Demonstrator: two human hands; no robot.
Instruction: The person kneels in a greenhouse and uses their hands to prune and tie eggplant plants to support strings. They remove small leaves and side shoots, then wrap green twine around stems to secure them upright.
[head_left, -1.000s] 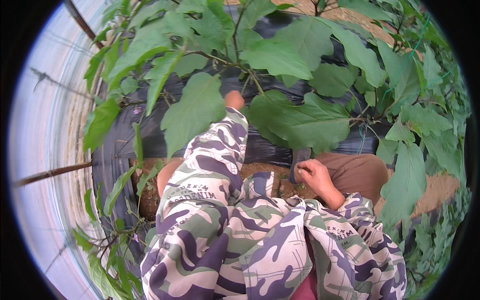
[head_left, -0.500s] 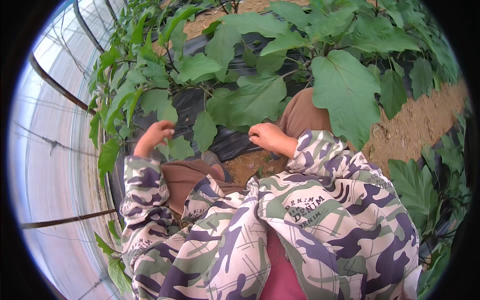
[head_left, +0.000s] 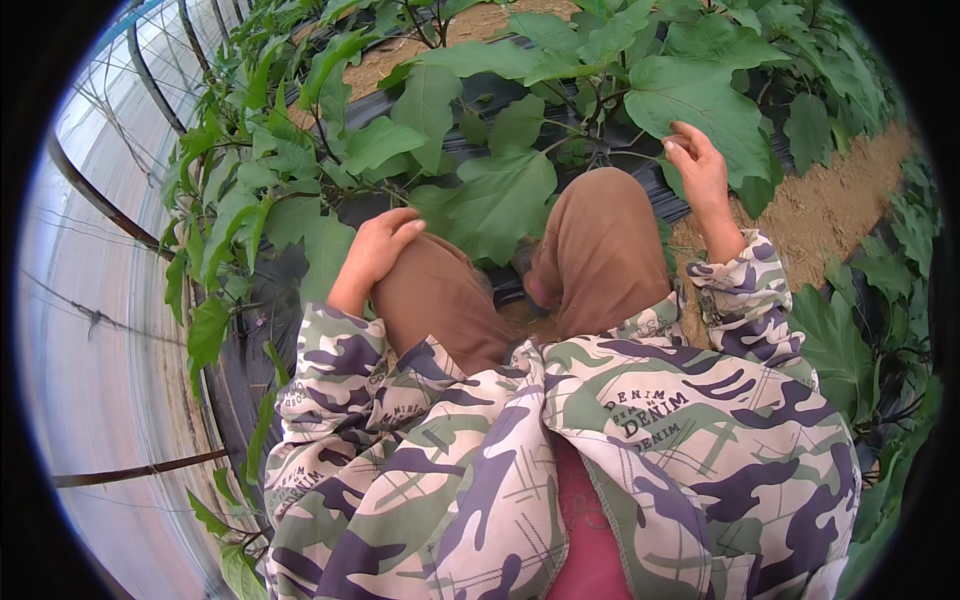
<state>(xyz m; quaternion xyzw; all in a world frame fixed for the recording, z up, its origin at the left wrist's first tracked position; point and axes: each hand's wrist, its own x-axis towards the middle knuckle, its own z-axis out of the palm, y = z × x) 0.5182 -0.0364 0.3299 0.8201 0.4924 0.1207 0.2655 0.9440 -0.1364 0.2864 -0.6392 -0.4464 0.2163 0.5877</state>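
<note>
My left hand lies on my left knee, its fingers stretched out loosely and nothing in it. On the other side, my right hand is raised beyond my right knee, thumb and fingers a little apart. It is at the lower edge of a broad eggplant leaf; whether the fingertips touch the leaf, I cannot tell. Another large eggplant leaf spreads in front of and between my knees. No fruit can be made out among the leaves.
Leafy plants stand close along the left, beside the plastic greenhouse wall and its curved metal ribs. Black plastic film covers the bed. A bare soil path runs at right, with more plants beyond it.
My left hand has come from among the leaves onto my left knee. My right hand has moved right and away from me, up to the big leaf. Both knees now stand higher in view.
</note>
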